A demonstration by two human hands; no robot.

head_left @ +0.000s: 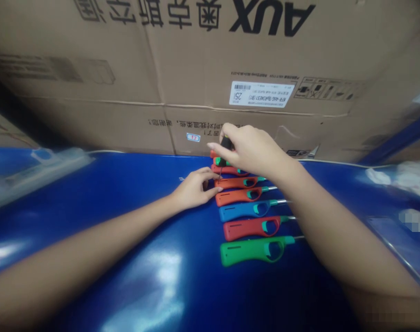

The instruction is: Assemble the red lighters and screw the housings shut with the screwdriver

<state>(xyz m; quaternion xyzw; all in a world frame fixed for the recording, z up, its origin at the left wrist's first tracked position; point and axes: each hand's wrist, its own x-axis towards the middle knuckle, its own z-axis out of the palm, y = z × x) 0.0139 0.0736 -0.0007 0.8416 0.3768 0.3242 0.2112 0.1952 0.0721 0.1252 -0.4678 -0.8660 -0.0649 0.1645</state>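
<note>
Several gas lighters with long metal tips lie in a column on the blue table (pixel 144 258), handles toward the left. My right hand (pixel 253 147) grips the black handle of a screwdriver (pixel 225 150), held upright. Its thin shaft points down at the butt end of an orange lighter (pixel 235 183). Thumb and forefinger of my left hand (pixel 195 188) pinch that same end from either side. Nearer me lie another orange lighter (pixel 227 198), a blue lighter (pixel 236 211), a red lighter (pixel 243 229) and a green lighter (pixel 243 252). Beyond, my right hand partly covers more lighters.
A large cardboard box (pixel 196 60) with upside-down print stands along the table's far edge. Small metal bits (pixel 181 179) lie left of my left hand. A blurred clear plastic bag (pixel 40 177) is at the left; white crumpled material (pixel 411 177) lies at the right.
</note>
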